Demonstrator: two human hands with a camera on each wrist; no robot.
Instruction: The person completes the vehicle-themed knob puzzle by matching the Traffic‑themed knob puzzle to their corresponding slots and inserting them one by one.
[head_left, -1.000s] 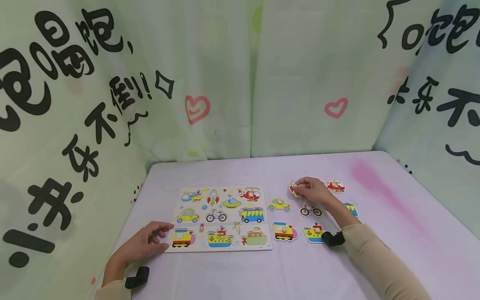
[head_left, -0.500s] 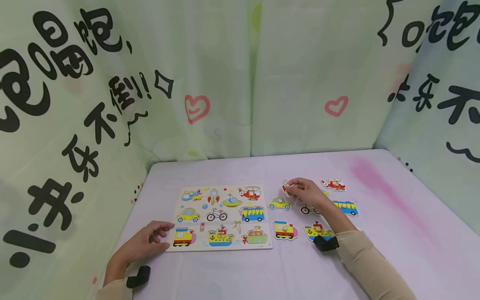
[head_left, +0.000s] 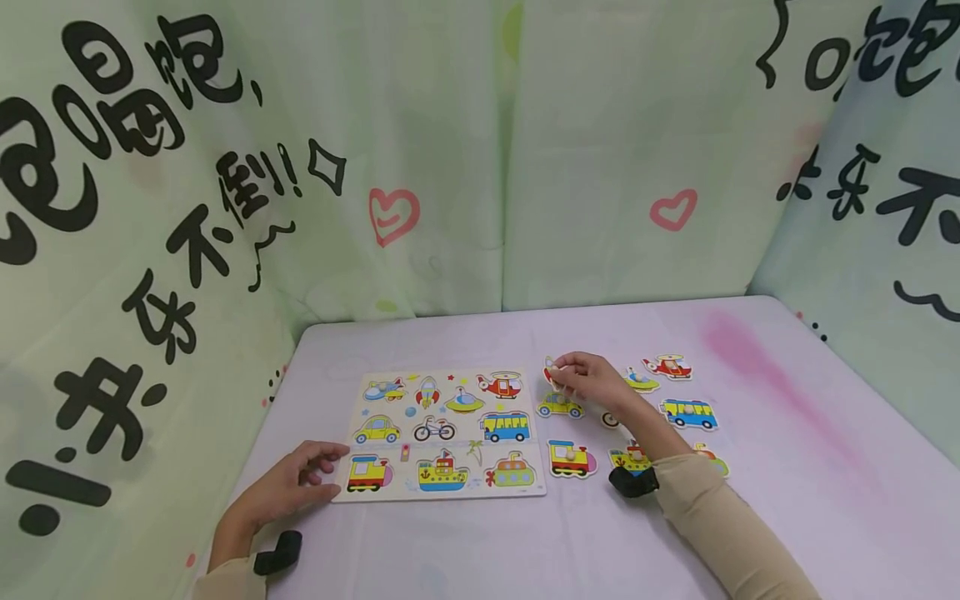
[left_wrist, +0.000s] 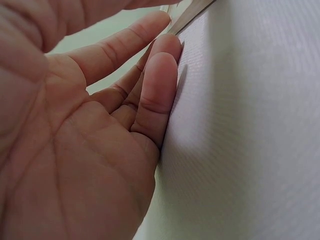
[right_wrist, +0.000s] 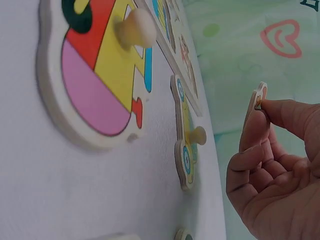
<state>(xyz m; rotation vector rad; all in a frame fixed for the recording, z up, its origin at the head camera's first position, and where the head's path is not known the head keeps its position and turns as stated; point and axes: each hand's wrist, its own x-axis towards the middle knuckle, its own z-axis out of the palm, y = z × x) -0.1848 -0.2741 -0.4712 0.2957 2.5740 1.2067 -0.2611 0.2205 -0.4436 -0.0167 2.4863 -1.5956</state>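
Observation:
A wooden puzzle board [head_left: 442, 454] printed with vehicles lies on the table. My left hand [head_left: 288, 483] rests at its left edge, thumb and fingers apart, touching the border; the left wrist view shows the palm and loosely bent fingers [left_wrist: 160, 95] beside the tablecloth. My right hand [head_left: 596, 383] pinches a small puzzle piece [head_left: 549, 372] between thumb and fingers, raised above the table, just right of the board. Some red shows on that piece; its picture is mostly hidden. Below it lie a yellow car piece [head_left: 558, 406] and a train piece [head_left: 572, 459], each with a wooden knob.
More loose pieces lie to the right: a helicopter [head_left: 670, 367], a flying saucer [head_left: 642, 381], a bus [head_left: 690, 413], a ship [head_left: 630, 457] and a partly covered submarine [head_left: 712, 458]. The bicycle piece [head_left: 611, 420] is mostly behind my right hand. Fabric curtains [head_left: 465, 167] stand behind the table.
My right hand has moved left toward the board with the pinched puzzle piece, uncovering the flying saucer, bus and part of the submarine. My left hand has stayed at the board's edge.

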